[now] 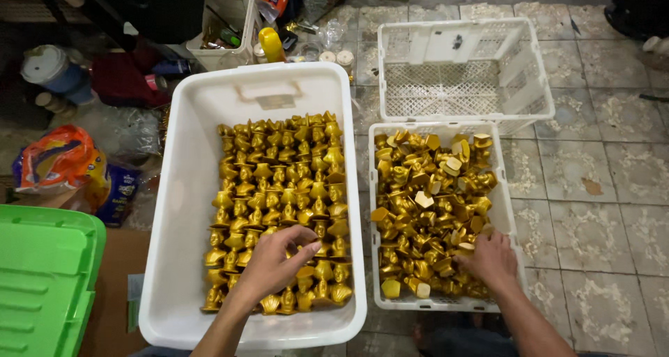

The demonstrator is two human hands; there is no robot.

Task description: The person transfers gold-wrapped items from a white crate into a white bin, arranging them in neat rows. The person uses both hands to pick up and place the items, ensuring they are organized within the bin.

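Left, orange bag (59, 158) beside tub (181, 211).

Tiled floor (592, 238), white tub (167, 259), two crates (one empty) (463, 71)

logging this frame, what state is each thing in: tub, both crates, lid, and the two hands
white tub: open, gold figures in neat rows
near crate: heaped with loose gold figures
far crate: empty
green lid: lying beside tub
left hand: on rows
right hand: in heap
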